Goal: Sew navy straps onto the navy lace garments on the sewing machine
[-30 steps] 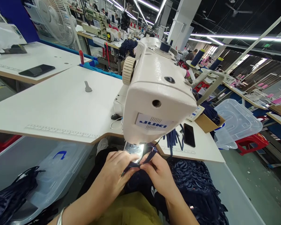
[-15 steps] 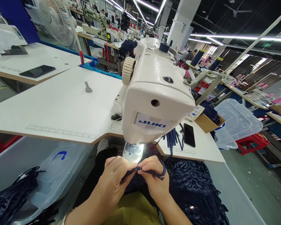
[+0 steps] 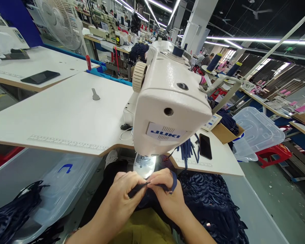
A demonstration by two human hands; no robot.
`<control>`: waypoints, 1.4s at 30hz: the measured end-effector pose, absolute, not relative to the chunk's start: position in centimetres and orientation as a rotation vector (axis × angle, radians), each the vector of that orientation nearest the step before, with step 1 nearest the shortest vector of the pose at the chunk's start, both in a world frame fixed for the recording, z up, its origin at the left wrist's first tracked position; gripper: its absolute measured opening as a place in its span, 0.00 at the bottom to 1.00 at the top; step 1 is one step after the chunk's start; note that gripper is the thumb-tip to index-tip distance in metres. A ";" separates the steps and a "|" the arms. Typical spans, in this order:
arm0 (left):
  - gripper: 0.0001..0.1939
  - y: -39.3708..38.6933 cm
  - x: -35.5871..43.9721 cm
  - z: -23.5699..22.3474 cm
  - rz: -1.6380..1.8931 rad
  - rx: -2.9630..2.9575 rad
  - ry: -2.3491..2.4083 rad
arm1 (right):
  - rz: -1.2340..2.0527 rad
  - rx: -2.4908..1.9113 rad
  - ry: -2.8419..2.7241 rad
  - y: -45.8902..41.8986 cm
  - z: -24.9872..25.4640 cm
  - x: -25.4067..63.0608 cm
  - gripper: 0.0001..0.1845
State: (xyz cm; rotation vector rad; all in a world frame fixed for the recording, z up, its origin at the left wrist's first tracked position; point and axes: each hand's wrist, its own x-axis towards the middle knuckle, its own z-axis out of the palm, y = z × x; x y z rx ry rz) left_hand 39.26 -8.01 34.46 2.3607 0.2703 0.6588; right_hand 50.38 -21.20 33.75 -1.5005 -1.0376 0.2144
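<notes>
My left hand (image 3: pixel 123 198) and my right hand (image 3: pixel 165 196) are pinched together on a narrow navy strap (image 3: pixel 173 182), just below the lit needle area (image 3: pixel 143 164) of a white JUKI sewing machine (image 3: pixel 167 105). The strap loops over my right hand's fingers. Under both hands lies a heap of navy lace fabric (image 3: pixel 208 203) on my lap. Both hands are closed.
A white sewing table (image 3: pixel 63 115) spreads to the left. A black phone (image 3: pixel 205 146) and loose navy straps (image 3: pixel 188 149) lie right of the machine. A clear plastic bin (image 3: pixel 48 183) with dark fabric stands at lower left, another clear bin (image 3: pixel 259 130) at right. A fan (image 3: pixel 63 23) stands behind.
The strap's free end, first raised toward the needle, has swung down and looped over my right hand. Both hands have drawn slightly closer together and nearer to me.
</notes>
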 end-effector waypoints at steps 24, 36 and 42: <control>0.19 -5.3 39.0 31.3 1.076 2.913 -0.230 | 0.594 -1.675 -0.733 -18.3 34.1 52.7 0.20; 0.25 -5.9 39.4 28.8 0.969 2.912 -0.037 | 0.445 -1.783 -0.691 -16.6 34.0 55.5 0.04; 0.19 -6.3 40.4 31.4 1.117 2.837 0.004 | 0.330 -1.820 -0.786 -15.2 34.4 56.1 0.06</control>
